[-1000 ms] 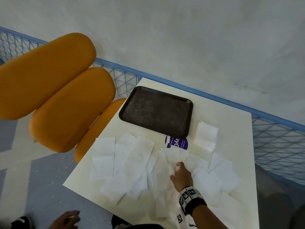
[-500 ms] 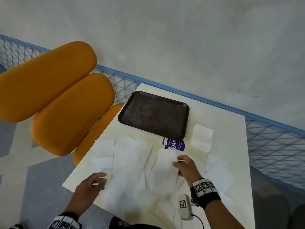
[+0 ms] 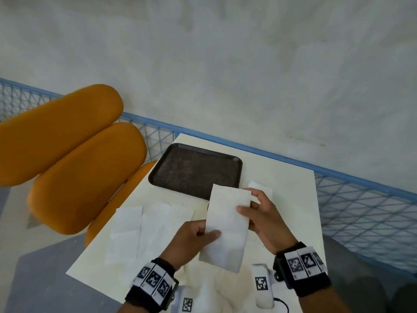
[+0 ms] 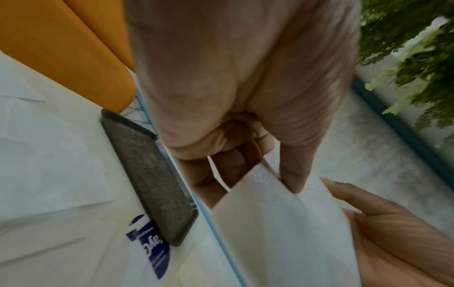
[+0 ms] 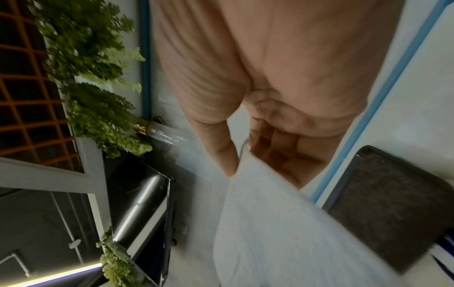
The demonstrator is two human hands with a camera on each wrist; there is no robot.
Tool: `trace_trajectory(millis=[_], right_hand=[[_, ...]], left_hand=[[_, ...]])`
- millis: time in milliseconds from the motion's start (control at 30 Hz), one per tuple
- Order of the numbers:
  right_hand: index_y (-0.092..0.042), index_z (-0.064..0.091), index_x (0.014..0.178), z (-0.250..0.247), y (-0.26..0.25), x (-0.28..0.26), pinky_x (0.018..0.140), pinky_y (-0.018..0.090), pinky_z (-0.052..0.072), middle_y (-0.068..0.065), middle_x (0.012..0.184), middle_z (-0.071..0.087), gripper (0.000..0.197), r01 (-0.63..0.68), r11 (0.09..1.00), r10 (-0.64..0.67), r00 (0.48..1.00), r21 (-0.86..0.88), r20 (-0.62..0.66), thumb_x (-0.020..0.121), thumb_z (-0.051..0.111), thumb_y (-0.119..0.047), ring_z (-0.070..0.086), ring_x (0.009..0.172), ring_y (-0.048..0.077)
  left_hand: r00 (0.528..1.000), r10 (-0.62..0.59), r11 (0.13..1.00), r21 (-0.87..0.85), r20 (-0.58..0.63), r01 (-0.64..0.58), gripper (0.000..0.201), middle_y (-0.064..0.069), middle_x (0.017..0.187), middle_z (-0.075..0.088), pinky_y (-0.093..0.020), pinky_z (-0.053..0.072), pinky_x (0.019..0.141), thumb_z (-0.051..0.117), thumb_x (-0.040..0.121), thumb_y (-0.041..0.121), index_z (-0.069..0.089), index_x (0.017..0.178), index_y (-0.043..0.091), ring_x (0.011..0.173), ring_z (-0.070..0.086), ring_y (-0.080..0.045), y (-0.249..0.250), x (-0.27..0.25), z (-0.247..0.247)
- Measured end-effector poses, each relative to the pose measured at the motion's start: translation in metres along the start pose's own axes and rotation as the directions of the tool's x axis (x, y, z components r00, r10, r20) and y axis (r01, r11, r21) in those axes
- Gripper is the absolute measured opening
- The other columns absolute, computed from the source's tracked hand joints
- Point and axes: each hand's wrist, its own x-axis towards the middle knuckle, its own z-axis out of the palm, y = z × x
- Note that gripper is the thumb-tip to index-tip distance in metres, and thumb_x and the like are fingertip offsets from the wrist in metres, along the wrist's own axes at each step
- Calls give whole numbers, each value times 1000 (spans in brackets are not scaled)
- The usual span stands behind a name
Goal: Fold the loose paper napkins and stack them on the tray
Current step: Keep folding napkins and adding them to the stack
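Both hands hold one white paper napkin (image 3: 226, 227) lifted above the table, long side running away from me. My left hand (image 3: 198, 236) pinches its near left edge, thumb on top; in the left wrist view the napkin (image 4: 282, 229) sits between thumb and fingers. My right hand (image 3: 259, 213) pinches the far right edge, thumb on top, fingers behind; the right wrist view shows the same napkin (image 5: 282, 223). The dark brown tray (image 3: 196, 170) lies bare at the table's far left. Several loose napkins (image 3: 144, 231) lie flat on the near left of the table.
A small folded napkin (image 3: 262, 188) peeks out behind my right hand. Orange padded chairs (image 3: 74, 168) stand left of the table (image 3: 288, 199). A blue mesh railing (image 3: 361, 204) runs along the far and right sides. A purple sticker (image 4: 157, 252) shows by the tray's corner.
My right hand lifted one napkin off the pile. My left hand came up from below the table edge and took hold of its near edge. The camera tilted upward.
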Motion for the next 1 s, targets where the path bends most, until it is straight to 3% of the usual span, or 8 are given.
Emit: trace_trajectory(millis=[133,367,500,633,767,833,900,1000], right_hand=[[-18,59,124,-7,-18,-1,91,46,58,10,105,76,37,86,996,-86,994,3,-74,91,67,-2,71,104,31],[-12,65,118,0,-32,2,96,53,55,10,103,77,30,176,982,-183,977,-66,-111,90,68,-3,72,102,31],[-9,67,120,3,-36,-4,101,48,53,11,114,74,25,142,989,-143,989,28,31,96,59,-3,68,111,31],[-11,76,110,3,-35,-10,102,47,51,13,115,74,26,196,980,-192,970,-19,147,98,55,-2,66,114,37],[-17,80,101,-8,-32,-14,106,45,46,6,126,71,35,302,949,-264,920,-94,291,96,53,5,61,126,24],[-14,78,107,-12,-32,-18,104,39,48,3,136,65,22,318,945,-276,896,-70,347,95,61,-9,57,131,20],[-12,77,109,-13,-31,-19,102,35,49,-1,143,59,25,320,946,-280,891,-58,359,88,67,-22,54,134,17],[-14,78,103,-16,-26,-15,107,48,45,-4,142,60,36,329,937,-283,911,-113,301,91,54,10,55,133,16]], left_hand=[[999,34,999,-26,-1,-34,13,0,101,79,-45,57,95,70,94,26,80,99,18,97,74,-20,18,-5,6],[1000,16,996,-89,-22,-18,19,-5,103,78,-56,55,95,68,95,30,78,104,16,98,74,-27,38,-9,0],[999,7,990,-137,-36,-11,21,-5,104,77,-56,56,93,64,97,33,77,104,18,99,73,-27,46,-10,0],[998,2,983,-183,-61,-14,24,-6,100,78,-50,59,89,59,99,33,77,101,17,95,74,-25,56,-8,1],[998,19,982,-188,-58,-29,25,-10,101,77,-43,60,84,53,103,22,78,101,21,98,73,-31,58,-7,-4],[998,50,983,-176,-37,-56,31,-5,106,77,-41,59,85,49,105,18,78,106,29,100,73,-27,61,-8,-5],[996,81,979,-184,-33,-85,31,-2,110,77,-42,58,89,48,106,19,77,109,31,103,72,-24,65,-10,-6],[992,108,977,-178,-62,-118,29,2,110,76,-37,60,86,50,104,20,76,108,33,103,72,-19,70,-11,-7]])
